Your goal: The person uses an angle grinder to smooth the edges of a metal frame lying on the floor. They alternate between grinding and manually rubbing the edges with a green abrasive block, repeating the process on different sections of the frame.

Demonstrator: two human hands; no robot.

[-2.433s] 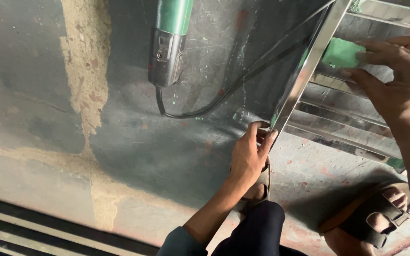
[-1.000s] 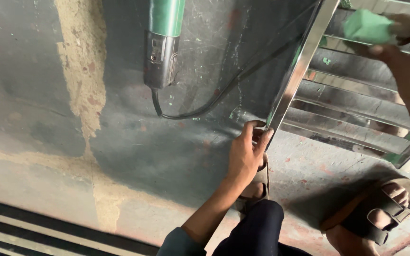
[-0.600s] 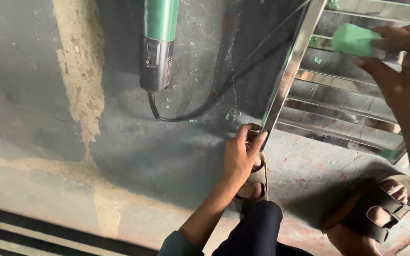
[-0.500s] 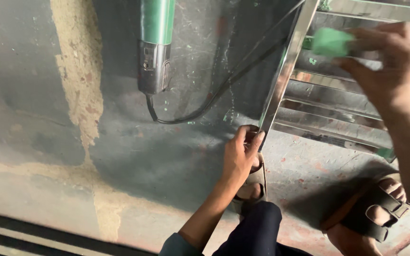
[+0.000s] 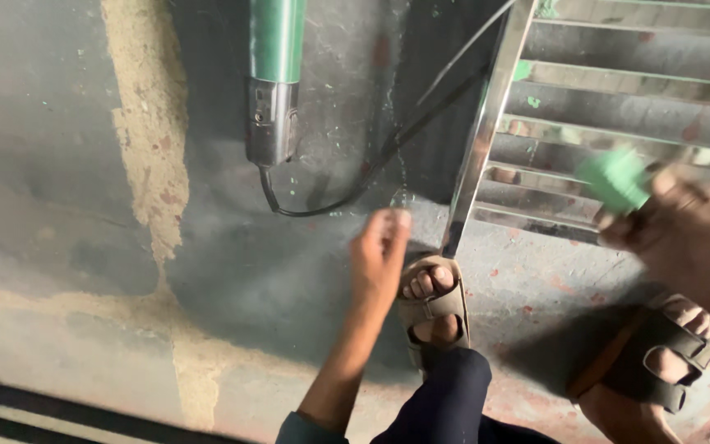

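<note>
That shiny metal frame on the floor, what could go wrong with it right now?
The metal frame has a corner right beside the toes in the open sandal, so it might scrape them if it slips. The left hand looks off the frame. The power tool cable runs under the frame and could snag.

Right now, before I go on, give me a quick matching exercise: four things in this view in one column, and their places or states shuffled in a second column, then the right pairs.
Things:
1. green power tool
2. green pad
3. left hand
4. steel frame

Places or states:
A. held in the right hand, blurred
B. lying on the grey floor at upper centre, black cable trailing from it
C. shiny rails running up the right side
D. empty, hovering just left of the frame's lower corner, above a sandalled foot

Pairs: 1-B, 2-A, 3-D, 4-C
</note>
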